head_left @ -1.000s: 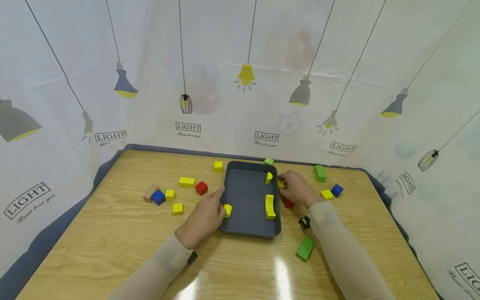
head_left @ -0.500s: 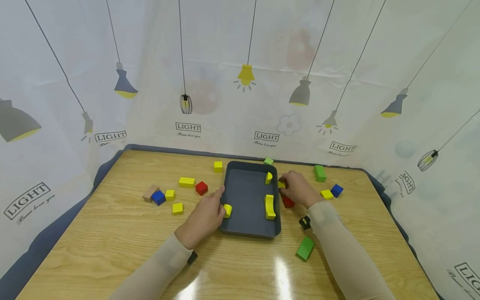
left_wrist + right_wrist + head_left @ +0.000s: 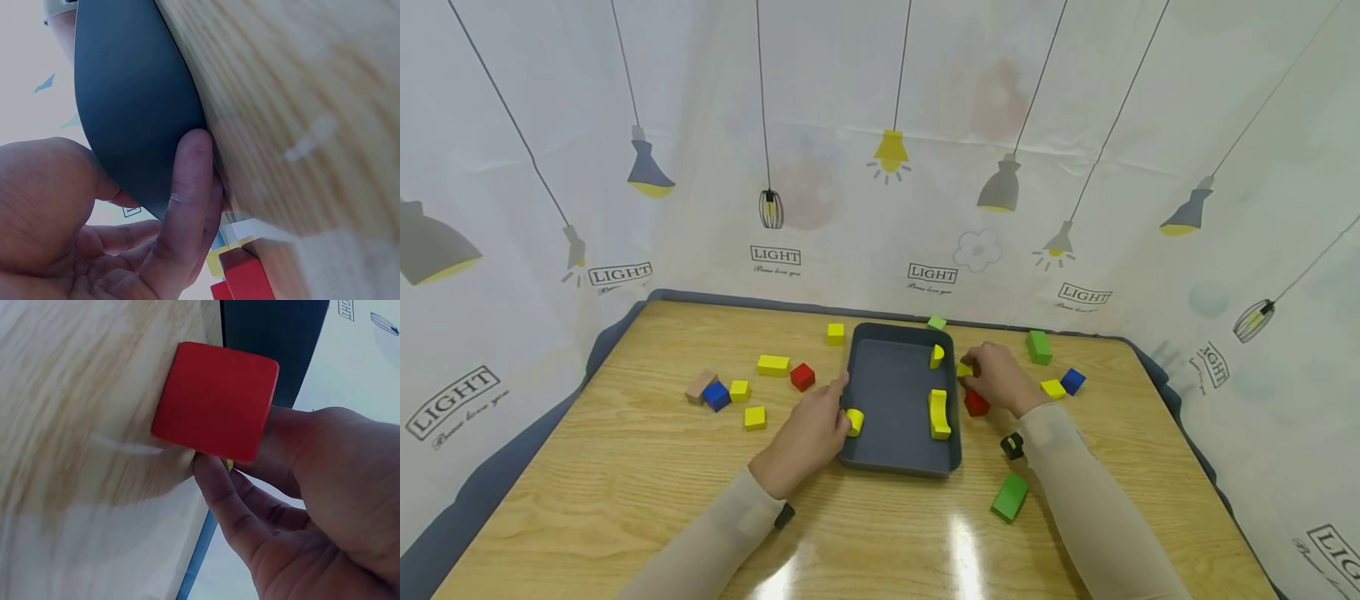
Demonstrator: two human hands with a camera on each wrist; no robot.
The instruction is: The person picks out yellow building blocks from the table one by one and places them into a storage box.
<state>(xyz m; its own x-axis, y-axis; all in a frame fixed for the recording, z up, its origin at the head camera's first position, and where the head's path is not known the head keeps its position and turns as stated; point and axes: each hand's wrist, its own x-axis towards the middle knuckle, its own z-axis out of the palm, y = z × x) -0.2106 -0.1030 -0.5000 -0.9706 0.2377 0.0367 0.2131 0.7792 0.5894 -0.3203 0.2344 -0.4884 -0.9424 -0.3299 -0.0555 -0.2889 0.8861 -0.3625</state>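
My left hand (image 3: 805, 429) grips the left wall of a dark grey tray (image 3: 898, 468). In the left wrist view its fingers (image 3: 190, 194) lie along the outside of the wall, with the thumb on the other side. Just right of the tray, my right hand (image 3: 998, 377) pinches a small yellow block (image 3: 962, 369), mostly hidden by the fingertips. A red cube (image 3: 215, 403) sits on the table beside that hand and covers part of the fingers in the right wrist view. Inside the tray are a yellow arch block (image 3: 938, 417), a yellow half-round block (image 3: 937, 357) and a yellow rounded block (image 3: 854, 422).
Left of the tray lie another red cube (image 3: 802, 377), a blue cube (image 3: 717, 396), a plain wood block (image 3: 701, 387) and several yellow blocks. Right of it are a green block (image 3: 1040, 347), a blue block (image 3: 1073, 381) and a nearer green block (image 3: 1010, 497).
My right hand has shifted very slightly, so a little more of the red cube beside it shows. My left hand and the tray stay where they were.
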